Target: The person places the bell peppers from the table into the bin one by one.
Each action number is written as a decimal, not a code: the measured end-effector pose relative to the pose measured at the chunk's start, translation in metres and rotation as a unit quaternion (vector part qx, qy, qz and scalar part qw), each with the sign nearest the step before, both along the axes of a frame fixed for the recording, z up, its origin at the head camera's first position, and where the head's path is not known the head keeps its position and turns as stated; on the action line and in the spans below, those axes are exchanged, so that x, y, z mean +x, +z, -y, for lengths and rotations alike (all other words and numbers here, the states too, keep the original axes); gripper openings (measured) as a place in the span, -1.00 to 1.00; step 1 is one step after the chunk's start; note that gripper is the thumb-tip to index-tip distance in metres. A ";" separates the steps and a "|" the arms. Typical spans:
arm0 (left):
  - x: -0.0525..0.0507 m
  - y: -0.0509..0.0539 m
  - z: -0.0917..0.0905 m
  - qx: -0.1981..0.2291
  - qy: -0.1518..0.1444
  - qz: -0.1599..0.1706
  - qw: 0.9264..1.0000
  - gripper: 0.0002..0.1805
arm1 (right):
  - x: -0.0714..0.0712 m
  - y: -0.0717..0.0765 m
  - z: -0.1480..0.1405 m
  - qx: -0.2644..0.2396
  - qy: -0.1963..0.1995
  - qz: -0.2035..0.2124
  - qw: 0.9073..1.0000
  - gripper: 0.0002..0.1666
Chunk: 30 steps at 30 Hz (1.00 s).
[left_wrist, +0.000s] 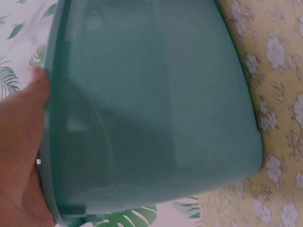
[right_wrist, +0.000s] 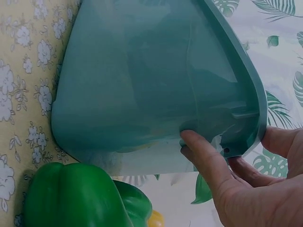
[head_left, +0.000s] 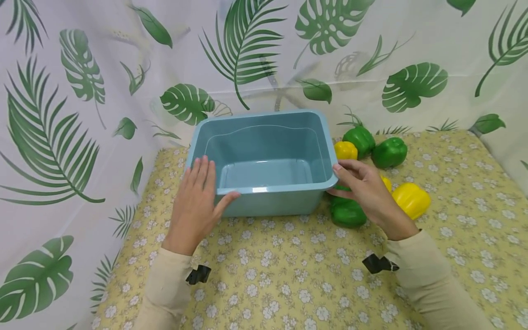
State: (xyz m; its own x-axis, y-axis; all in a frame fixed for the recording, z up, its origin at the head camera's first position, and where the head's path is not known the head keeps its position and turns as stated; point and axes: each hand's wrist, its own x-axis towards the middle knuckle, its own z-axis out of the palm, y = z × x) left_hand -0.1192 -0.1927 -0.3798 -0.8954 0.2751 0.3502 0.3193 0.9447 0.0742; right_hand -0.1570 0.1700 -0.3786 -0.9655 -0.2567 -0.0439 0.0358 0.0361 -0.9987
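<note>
In the head view, a blue tub (head_left: 268, 203) stands mid-frame on the surface (head_left: 284, 275), its inside showing; my wrist views show its outer wall. My left hand (head_left: 195, 204) lies straight-fingered over the lower-left corner. My right hand (head_left: 369, 192) grips the lower-right corner; the right wrist view reveals fingers (right_wrist: 208, 160) beneath the rim. Green peppers (head_left: 389, 152) and yellow peppers (head_left: 411, 200) sit right of centre in the head view.

Tub (left_wrist: 156, 109) cropped at top, both wrist views. One yellow pepper (head_left: 386, 183) partly hidden by right hand (head_left: 368, 193).
</note>
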 end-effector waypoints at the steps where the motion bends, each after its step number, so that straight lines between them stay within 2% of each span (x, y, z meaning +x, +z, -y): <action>1: 0.001 0.001 -0.001 -0.001 -0.004 0.003 1.000 0.15 | 0.000 0.000 0.000 0.000 -0.001 0.001 1.000 -0.28; 4: 0.003 0.002 -0.004 -0.004 -0.008 0.015 1.000 0.11 | 0.001 0.000 0.000 0.000 -0.003 0.002 1.000 -0.27; 8: 0.004 0.002 -0.006 -0.012 0.004 0.026 1.000 0.13 | 0.002 0.001 -0.002 -0.001 -0.002 0.003 1.000 -0.26; 17: 0.003 0.001 -0.006 -0.010 0.013 0.011 1.000 0.12 | 0.003 0.004 -0.003 -0.005 0.010 0.016 1.000 -0.29; 30: 0.009 0.007 -0.006 -0.015 0.009 0.033 0.999 0.03 | 0.003 0.002 0.000 -0.006 0.012 0.016 1.000 -0.30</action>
State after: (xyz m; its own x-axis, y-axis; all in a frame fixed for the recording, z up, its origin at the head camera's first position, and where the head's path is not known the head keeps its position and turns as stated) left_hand -0.1106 -0.1865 -0.3732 -0.9213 0.2685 0.2813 0.2977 0.9524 0.0661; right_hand -0.1540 0.1697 -0.3766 -0.9574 -0.2803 -0.0703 0.0661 0.0244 -0.9975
